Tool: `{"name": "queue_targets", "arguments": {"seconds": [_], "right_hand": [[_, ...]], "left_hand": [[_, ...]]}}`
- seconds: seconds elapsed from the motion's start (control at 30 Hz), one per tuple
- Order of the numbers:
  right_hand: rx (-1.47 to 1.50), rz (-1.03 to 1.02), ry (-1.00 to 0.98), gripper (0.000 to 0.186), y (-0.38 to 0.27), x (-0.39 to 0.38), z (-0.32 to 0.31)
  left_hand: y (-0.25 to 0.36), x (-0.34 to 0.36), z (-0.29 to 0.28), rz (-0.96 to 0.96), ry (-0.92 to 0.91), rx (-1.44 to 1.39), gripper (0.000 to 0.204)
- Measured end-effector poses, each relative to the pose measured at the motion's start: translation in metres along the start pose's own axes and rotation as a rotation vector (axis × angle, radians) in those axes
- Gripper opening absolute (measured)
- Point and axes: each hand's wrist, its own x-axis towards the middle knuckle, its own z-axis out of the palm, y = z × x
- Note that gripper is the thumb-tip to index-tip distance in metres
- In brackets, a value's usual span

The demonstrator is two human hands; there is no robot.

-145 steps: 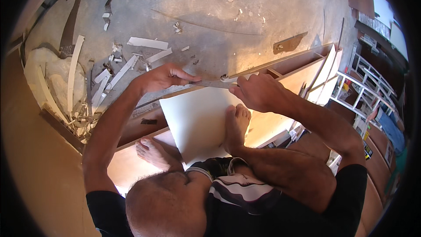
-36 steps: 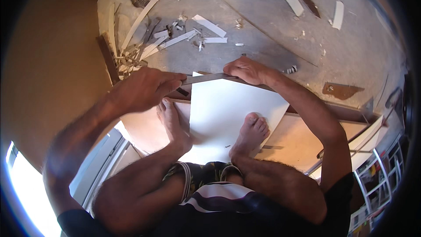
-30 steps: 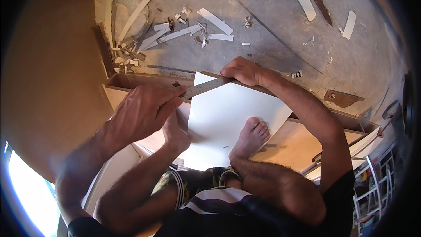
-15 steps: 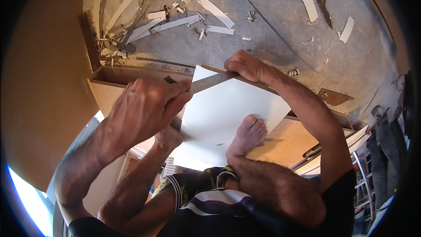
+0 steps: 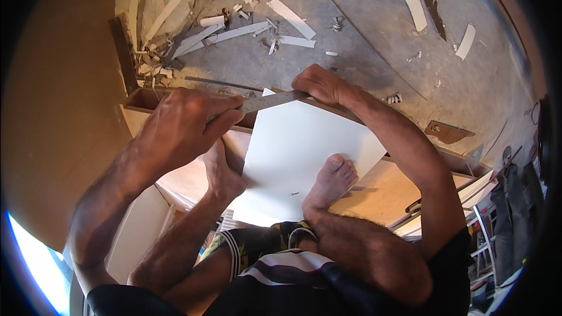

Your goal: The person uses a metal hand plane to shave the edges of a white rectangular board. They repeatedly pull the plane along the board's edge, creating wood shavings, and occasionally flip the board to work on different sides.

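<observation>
A flat grey metal strip with faint marks, like a steel ruler [image 5: 274, 102], spans between my two hands. Its left end is pinched between thumb and fingers of my left hand [image 5: 186, 127]. The curled fingers of my right hand [image 5: 322, 85] grip the other end, near the far corner of a white sheet [image 5: 293, 140]. The strip crosses above that corner; whether it touches the sheet I cannot tell. My bare right foot [image 5: 332, 178] rests on the sheet, and my left foot [image 5: 225, 172] is beside its left edge. A small dark bit [image 5: 294, 193] lies on the sheet.
Beneath the sheet is a wooden frame or box [image 5: 143, 100]. White and brown offcuts [image 5: 234, 33] litter the grey floor beyond it, with a thin rod [image 5: 372, 38] farther right. A large brown panel [image 5: 58, 111] rises at left. A ladder [image 5: 485, 237] stands at right.
My left hand has shifted left and slightly away from me. The ruler-like strip has moved with it and lies at a flatter angle; my right hand has shifted slightly left. The feet stay put.
</observation>
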Motion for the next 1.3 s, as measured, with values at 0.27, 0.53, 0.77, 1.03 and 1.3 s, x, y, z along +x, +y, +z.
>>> {"name": "queue_targets", "arguments": {"seconds": [0.27,0.53,0.77,1.03,1.3], "right_hand": [[-0.166,0.0,0.028,0.038,0.023,-0.008,0.0],[-0.221,-0.098,-0.011,0.034,-0.007,0.007,-0.002],[-0.35,-0.16,0.073,0.027,0.024,0.01,-0.002],[-0.155,-0.198,0.098,0.039,-0.002,0.018,-0.005],[-0.665,0.063,-0.072,0.026,0.041,0.027,0.003]], "left_hand": [[-0.037,0.016,0.021,-0.013,-0.096,0.135,0.033],[-0.035,-0.004,0.01,-0.02,-0.06,0.072,0.032],[-0.041,0.018,0.012,-0.169,-0.124,0.161,0.031],[-0.007,0.002,-0.021,-0.127,0.009,0.138,0.024],[-0.098,0.01,0.024,0.008,0.084,0.41,0.026]]}}
